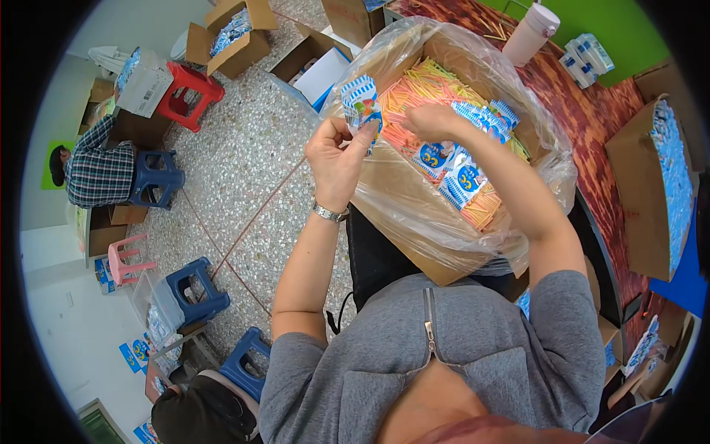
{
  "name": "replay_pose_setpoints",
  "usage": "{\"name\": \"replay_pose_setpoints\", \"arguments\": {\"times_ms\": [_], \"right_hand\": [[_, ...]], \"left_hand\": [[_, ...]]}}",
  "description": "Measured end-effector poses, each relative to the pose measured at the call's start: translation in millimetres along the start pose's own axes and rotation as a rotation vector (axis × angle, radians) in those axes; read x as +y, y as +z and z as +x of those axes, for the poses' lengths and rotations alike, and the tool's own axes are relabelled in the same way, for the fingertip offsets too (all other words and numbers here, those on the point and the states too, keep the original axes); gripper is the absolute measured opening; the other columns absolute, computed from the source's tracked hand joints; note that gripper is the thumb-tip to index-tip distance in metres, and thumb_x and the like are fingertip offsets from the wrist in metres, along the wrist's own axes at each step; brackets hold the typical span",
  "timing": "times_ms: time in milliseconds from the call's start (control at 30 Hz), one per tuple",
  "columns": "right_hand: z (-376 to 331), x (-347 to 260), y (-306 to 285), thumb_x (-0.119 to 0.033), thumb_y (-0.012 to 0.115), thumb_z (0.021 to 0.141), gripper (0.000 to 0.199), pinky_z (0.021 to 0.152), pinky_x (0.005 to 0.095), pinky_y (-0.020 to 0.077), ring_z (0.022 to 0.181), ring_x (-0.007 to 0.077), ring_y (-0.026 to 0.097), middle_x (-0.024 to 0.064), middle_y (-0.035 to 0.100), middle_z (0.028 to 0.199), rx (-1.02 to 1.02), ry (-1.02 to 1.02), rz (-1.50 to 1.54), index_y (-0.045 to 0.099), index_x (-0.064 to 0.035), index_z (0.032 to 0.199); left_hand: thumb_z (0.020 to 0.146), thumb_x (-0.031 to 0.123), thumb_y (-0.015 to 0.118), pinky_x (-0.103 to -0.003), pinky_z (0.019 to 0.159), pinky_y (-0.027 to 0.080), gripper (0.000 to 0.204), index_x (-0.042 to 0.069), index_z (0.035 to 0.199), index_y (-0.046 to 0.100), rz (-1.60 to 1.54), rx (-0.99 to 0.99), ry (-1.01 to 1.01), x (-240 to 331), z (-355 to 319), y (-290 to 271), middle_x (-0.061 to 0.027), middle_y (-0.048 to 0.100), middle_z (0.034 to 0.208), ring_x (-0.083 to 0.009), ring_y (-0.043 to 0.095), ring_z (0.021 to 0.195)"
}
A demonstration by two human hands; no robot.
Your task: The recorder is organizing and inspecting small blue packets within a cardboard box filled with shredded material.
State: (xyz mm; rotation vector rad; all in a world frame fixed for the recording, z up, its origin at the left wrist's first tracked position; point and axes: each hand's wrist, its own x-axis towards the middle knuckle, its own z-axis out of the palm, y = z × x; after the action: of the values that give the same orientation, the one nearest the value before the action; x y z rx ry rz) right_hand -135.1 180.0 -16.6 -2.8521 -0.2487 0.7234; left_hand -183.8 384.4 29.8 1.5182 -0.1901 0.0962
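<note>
My left hand [336, 159] is closed on a small blue-and-white striped plastic packet [360, 100], pinched upright between thumb and fingers at the box's left edge. My right hand [433, 122] reaches into a large cardboard box [399, 196] lined with clear plastic [543, 118]. Its fingers are drawn together just above many thin pink and yellow-green sticks [414, 92]; what they hold, if anything, is hidden. Several more striped packets [466, 177] lie on the sticks, under and beside my right forearm.
A pink tumbler [531, 33] and a pack of small bottles [588, 59] stand on the red-brown table [603, 111]. At right, a carton [643, 177] holds blue packets. Open boxes [237, 37], a red stool [192, 96] and blue stools [196, 292] stand leftward. Two people [100, 174] sit there.
</note>
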Motion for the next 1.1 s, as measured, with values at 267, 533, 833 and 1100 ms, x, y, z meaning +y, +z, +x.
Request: {"name": "replay_pose_setpoints", "arguments": {"times_ms": [267,533,833,1100], "right_hand": [[-107,11,-81,-0.030,0.046,0.098,0.030,0.066,0.0477,0.0439,0.074,0.0403,0.057,0.0195,0.057,0.073,0.394,-0.484,0.154,0.046,-0.0014,0.091],[-149,-11,-123,-0.024,0.050,0.096,0.022,0.061,0.0454,0.0446,0.074,0.0373,0.060,0.0160,0.058,0.075,0.450,-0.495,-0.205,0.046,-0.0032,0.088],[-155,-43,-143,-0.017,0.052,0.089,0.016,0.059,0.0421,0.0509,0.072,0.0290,0.067,0.0120,0.065,0.074,0.263,-0.397,-0.605,0.055,-0.0030,0.083],[-156,-55,-141,-0.016,0.055,0.088,0.014,0.066,0.0391,0.0542,0.079,0.0315,0.067,0.0146,0.065,0.083,0.253,-0.334,-0.634,0.058,-0.0019,0.086]], "left_hand": [[0.074,0.017,0.081,-0.027,0.048,0.041,0.026,0.002,0.072,0.059,0.244,-0.023,0.151,-17,1,-1,-0.0019,0.056,0.060,-0.0092,0.051,0.052],[0.075,0.013,0.081,-0.022,0.048,0.044,0.021,0.003,0.077,0.063,0.517,-0.140,0.373,-9,1,10,-0.0007,0.058,0.062,-0.0050,0.054,0.054],[0.073,0.012,0.081,-0.025,0.052,0.048,0.021,0.002,0.082,0.065,0.534,-0.193,0.520,4,-3,12,-0.0049,0.062,0.067,-0.0112,0.059,0.057],[0.073,0.010,0.078,-0.033,0.056,0.049,0.020,0.001,0.086,0.065,0.498,-0.265,0.446,4,-8,16,-0.0101,0.064,0.073,-0.0228,0.064,0.063]]}}
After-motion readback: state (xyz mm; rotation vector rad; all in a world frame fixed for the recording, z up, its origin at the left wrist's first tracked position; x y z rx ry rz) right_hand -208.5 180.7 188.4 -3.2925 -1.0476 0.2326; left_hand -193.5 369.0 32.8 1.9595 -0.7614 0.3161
